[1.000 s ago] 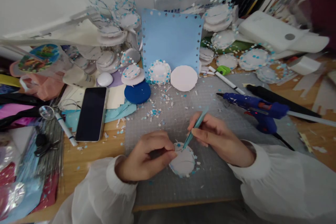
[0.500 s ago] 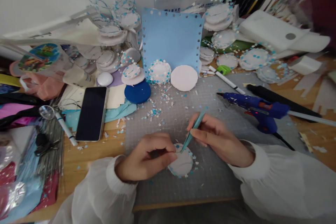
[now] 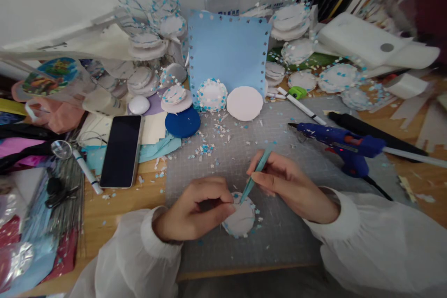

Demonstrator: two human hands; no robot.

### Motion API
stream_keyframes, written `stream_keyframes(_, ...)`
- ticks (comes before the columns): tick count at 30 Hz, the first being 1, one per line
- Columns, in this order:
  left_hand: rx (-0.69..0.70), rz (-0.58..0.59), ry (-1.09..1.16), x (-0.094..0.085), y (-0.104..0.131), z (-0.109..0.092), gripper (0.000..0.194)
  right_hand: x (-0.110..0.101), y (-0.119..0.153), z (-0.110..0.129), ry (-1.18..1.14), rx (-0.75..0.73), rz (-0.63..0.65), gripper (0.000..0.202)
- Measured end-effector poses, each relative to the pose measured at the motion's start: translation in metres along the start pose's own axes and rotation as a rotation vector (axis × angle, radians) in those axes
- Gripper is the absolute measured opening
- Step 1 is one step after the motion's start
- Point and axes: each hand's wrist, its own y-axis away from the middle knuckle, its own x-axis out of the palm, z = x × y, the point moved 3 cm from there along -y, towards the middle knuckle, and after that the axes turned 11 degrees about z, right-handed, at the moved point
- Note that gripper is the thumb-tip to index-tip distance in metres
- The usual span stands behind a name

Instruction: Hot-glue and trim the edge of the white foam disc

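Teal tweezers (image 3: 256,172) are held in my right hand (image 3: 286,181), pinched between thumb and fingers. Their tips point down at a small round white disc (image 3: 242,221), close to my left fingertips. Tiny blue and white star-like pieces line the disc's rim. My left hand (image 3: 200,207) is closed, with thumb and forefinger pinching at the disc's upper left edge; its fingers cover that part. Below the hands lies a grey cutting mat (image 3: 279,247). Loose blue and white bits (image 3: 206,150) are scattered on it, beyond my left hand.
A blue glue gun (image 3: 338,142) lies to the right, with a white pen (image 3: 302,106) behind it. On the left are a phone (image 3: 122,151) and a blue round lid (image 3: 182,122). Decorated discs (image 3: 212,95) stand around a blue card (image 3: 228,51) at the back.
The tweezers' upper end has dipped slightly to the left, with the tips still at the disc. The disc appears shifted a little left. Both hands stay nearly in place.
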Motion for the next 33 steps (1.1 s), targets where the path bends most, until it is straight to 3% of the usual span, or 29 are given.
stream_keyframes(7,0.019,-0.046,0.048,0.001,0.002,0.003,0.024,-0.007,-0.002,0.005,-0.073,-0.113,-0.186,0.019)
stream_keyframes(14,0.079,-0.158,-0.059,-0.001,0.002,0.002,0.02,-0.013,-0.002,0.008,0.105,-0.269,-0.29,0.016)
stream_keyframes(19,0.089,-0.213,-0.273,-0.006,0.001,-0.002,0.017,-0.012,-0.003,0.011,0.257,-0.304,-0.329,0.018)
stream_keyframes(27,0.076,-0.172,-0.48,-0.003,0.003,0.001,0.014,-0.001,-0.012,0.004,0.707,-0.418,-0.243,0.007)
stream_keyframes(33,0.11,-0.18,-0.461,-0.003,0.004,0.0,0.012,0.002,-0.015,0.001,0.854,-0.478,-0.198,0.005)
